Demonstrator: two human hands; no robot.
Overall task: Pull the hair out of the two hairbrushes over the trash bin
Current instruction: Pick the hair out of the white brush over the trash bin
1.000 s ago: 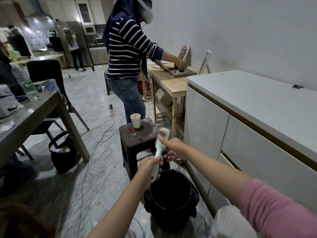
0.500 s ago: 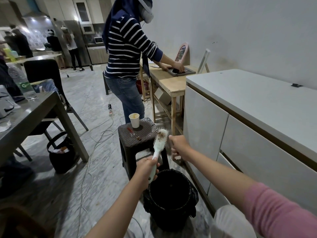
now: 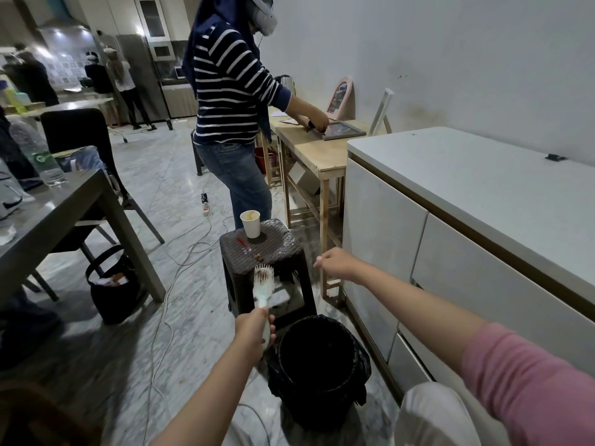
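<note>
White brush (image 3: pixel 264 285) upright, handle gripped in L hand (image 3: pixel 254 329), fingers wrapped tight. R hand (image 3: pixel 336 262) apart from brush, fingers curled shut; contents unclear. Bin (image 3: pixel 317 355) below.

A home-like room turned into a recording space: marble floor (image 3: pixel 180 175) strewn with cables (image 3: pixel 180 259), kitchen cupboards (image 3: pixel 154 27) and fridge (image 3: pixel 138 69) at the far end, a dark table (image 3: pixel 48 217), a wooden table (image 3: pixel 315 152), white cabinet (image 3: pixel 450 201). Several people wear headsets (image 3: pixel 264 17) while working.
</note>
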